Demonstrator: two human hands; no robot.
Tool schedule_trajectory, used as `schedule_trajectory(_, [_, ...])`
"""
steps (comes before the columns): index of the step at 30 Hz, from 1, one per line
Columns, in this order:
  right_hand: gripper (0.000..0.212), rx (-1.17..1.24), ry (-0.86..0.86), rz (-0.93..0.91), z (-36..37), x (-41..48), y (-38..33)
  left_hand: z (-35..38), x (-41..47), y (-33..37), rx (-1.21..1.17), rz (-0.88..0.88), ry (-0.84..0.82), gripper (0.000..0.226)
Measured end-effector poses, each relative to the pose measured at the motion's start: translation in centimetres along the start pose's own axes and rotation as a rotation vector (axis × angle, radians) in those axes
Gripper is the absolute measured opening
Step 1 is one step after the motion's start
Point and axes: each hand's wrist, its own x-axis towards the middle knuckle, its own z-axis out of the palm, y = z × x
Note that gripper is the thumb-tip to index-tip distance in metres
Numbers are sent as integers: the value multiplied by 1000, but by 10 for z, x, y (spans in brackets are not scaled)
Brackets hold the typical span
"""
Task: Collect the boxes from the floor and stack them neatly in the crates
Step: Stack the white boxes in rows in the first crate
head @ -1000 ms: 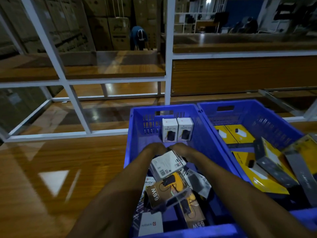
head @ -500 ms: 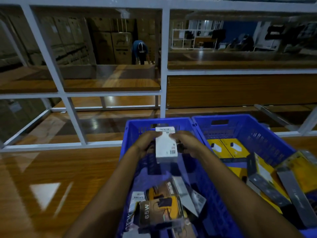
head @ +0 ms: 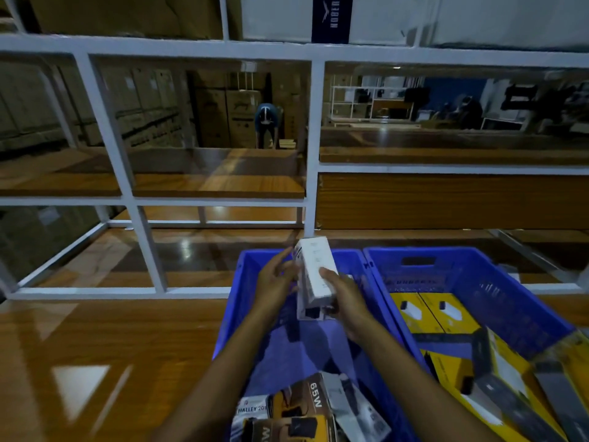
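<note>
Both hands hold a small white box (head: 315, 269) above the far end of the left blue crate (head: 236, 301). My left hand (head: 275, 283) grips its left side and my right hand (head: 342, 296) its right side and underside. The box is tilted, its long side pointing away from me. Loose white and yellow-black boxes (head: 306, 409), one marked 65W, lie jumbled at the crate's near end. The right blue crate (head: 471, 272) holds flat yellow boxes (head: 430, 311) and some grey and yellow boxes (head: 510, 393) lying askew.
Both crates stand on a glossy wooden floor (head: 95, 346). A white metal rack (head: 312, 148) with wooden shelves rises just behind them. A person (head: 267, 122) bends over far behind the rack among cardboard cartons.
Both hands lifted the white box from the pile at the crate's near end and carried it up and toward the far end. The view tilted upward.
</note>
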Motion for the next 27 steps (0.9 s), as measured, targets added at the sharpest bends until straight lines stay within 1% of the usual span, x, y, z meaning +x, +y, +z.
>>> schedule_trajectory(1, [51, -124, 91, -119, 1, 0, 1, 3, -1, 0, 4, 4, -43, 32])
schedule_trajectory(3, [69, -448, 259, -391, -2, -2, 6, 9, 0, -3, -2, -9, -111, 27])
schedule_trajectory(5, [86, -786, 380, -580, -5, -3, 10, 15, -1, -9, -61, -68, -130, 33])
schedule_trajectory(6, [90, -890, 394, -642, -5, -5, 11, 19, -1, -10, -128, -106, -121, 41])
schedule_trajectory(7, [93, -943, 377, -698, -3, -7, 10, 21, -1, -11, -205, -143, -106, 50])
schedule_trajectory(8, [94, -958, 335, -746, -1, -8, 9, 22, -1, -11, -283, -169, -88, 53])
schedule_trajectory(9, [94, -945, 284, -792, 2, -12, 6, 21, -2, -11, -358, -196, -65, 49])
schedule_trajectory(10, [91, -902, 235, -817, 4, -15, 4, 20, -2, -8, -426, -227, -57, 41])
schedule_trajectory(12, [80, -749, 158, -823, 7, -20, 0, 15, -1, -4, -519, -265, -77, 30])
schedule_trajectory(15, [66, -600, 175, -749, 8, -23, -1, 6, 2, -3, -545, -251, -102, 31])
schedule_trajectory(18, [60, -463, 187, -622, 9, -20, 5, 5, 2, -6, -455, -214, -116, 44])
schedule_trajectory(20, [56, -373, 161, -525, 8, -18, 7, 5, 3, -9, -365, -152, -103, 51])
schedule_trajectory(23, [48, -241, 96, -434, 8, -17, 8, 4, 2, -9, -123, -7, -119, 47])
schedule_trajectory(25, [55, -191, 62, -397, 5, -14, 10, 1, 1, -8, 13, 78, -172, 45])
schedule_trajectory(27, [68, -205, 50, -384, 0, -9, 11, -4, 2, -10, 99, 130, -211, 51])
